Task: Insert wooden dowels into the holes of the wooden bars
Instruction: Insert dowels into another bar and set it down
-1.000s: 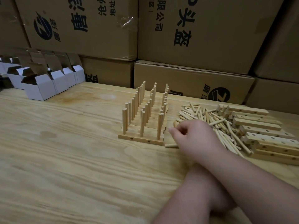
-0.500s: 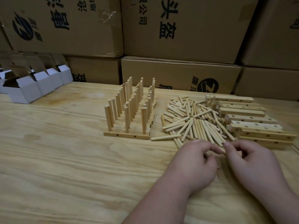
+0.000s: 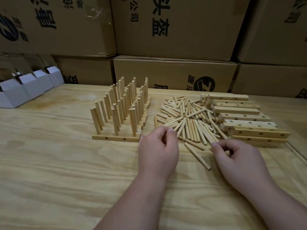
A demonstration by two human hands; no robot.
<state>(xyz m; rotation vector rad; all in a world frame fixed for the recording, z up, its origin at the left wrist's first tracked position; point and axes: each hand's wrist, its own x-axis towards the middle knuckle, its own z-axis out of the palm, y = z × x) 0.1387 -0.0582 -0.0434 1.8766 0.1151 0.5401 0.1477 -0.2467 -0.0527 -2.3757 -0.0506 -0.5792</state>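
Head view, single: above near table edge, facing forward-down toward stacked cartons behind table; close range.

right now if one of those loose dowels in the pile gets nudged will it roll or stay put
A loose dowel is round and smooth on a flat table, so it would probably roll sideways. Inside the dowel pile, crossed neighbours would likely stop it. It looks thin, stiff and light, so a pinch by the left hand should lift it.

Pale plywood table, stacked brown printed cartons behind, small white boxes far left
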